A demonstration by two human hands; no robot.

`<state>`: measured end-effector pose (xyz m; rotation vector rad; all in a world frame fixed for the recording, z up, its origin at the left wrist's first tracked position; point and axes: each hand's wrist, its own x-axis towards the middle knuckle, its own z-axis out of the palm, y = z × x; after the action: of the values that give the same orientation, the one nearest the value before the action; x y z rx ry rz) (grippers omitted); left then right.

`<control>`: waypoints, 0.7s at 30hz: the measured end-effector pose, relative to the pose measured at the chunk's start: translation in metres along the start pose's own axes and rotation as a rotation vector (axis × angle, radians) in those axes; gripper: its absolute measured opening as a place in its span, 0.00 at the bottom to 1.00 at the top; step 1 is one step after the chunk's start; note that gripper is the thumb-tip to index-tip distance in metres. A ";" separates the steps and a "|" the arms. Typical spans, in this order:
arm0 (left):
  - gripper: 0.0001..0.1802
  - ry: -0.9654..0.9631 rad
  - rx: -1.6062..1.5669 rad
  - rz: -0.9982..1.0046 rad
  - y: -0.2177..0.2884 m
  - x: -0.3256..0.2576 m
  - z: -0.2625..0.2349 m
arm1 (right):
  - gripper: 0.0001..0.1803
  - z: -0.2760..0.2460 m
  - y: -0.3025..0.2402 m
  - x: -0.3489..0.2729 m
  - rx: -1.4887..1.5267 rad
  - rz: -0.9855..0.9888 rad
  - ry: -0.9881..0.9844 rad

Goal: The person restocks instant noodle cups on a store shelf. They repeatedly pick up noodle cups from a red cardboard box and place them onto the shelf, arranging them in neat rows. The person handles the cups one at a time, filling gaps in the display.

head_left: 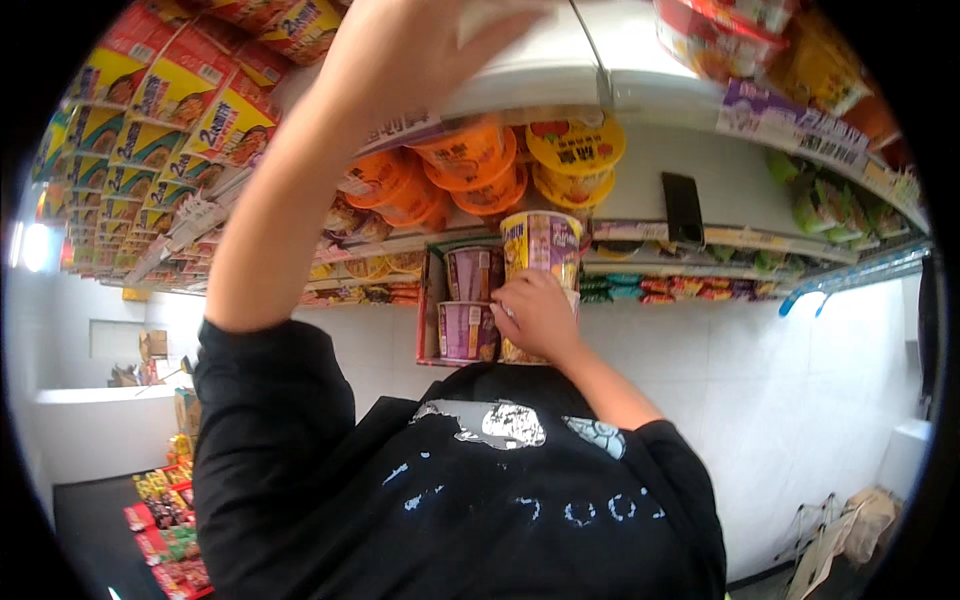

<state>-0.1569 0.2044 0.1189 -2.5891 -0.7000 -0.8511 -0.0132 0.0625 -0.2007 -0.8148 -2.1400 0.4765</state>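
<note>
My left arm is raised toward the upper shelf, and my left hand [440, 35] is at the top edge of the view. Its fingers are blurred and partly cut off, so whatever it touches is hidden. An open carton [428, 320] is close against my chest, with purple instant-noodle cups [467, 330] inside. A yellow-and-purple noodle cup [541, 238] rises at the carton's right side, above another cup partly covered by my hand. My right hand [537, 312] is bent around this taller cup's lower part, its fingertips toward the purple cups.
Orange noodle tubs [465, 160] and yellow-lidded tubs [577, 150] are stacked on the shelf ahead. A black phone [683, 208] lies at the shelf edge. Packaged noodles [190, 95] fill the left shelves. Blue wire racking [860, 275] juts out at the right.
</note>
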 end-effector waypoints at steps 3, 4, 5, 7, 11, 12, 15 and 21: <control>0.15 -0.068 -0.095 0.047 0.080 -0.069 0.009 | 0.09 0.005 -0.004 0.001 0.040 -0.007 0.000; 0.12 -0.236 -0.143 -0.054 0.096 -0.089 0.013 | 0.08 0.003 -0.007 0.002 0.038 -0.001 -0.006; 0.11 -0.307 -0.157 -0.209 0.106 -0.112 0.026 | 0.08 0.003 -0.009 0.002 0.031 -0.013 0.003; 0.15 -0.426 -0.340 -0.748 0.112 -0.149 0.061 | 0.07 0.003 -0.009 0.003 0.001 -0.031 0.017; 0.33 -0.152 -0.794 -1.430 0.102 -0.254 0.150 | 0.06 0.005 -0.006 0.004 0.024 -0.033 0.022; 0.36 -0.182 -0.960 -1.547 0.102 -0.259 0.158 | 0.06 0.006 -0.006 0.003 0.033 -0.031 0.031; 0.41 -0.198 -1.399 -1.785 0.106 -0.268 0.178 | 0.07 0.004 -0.007 0.002 0.039 -0.036 0.042; 0.40 0.025 -1.720 -1.732 0.115 -0.278 0.209 | 0.14 0.003 -0.003 -0.006 0.015 0.097 0.266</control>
<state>-0.1927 0.1051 -0.2315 -1.8146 -3.5138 -2.7412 -0.0135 0.0562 -0.2037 -0.9222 -1.8571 0.4082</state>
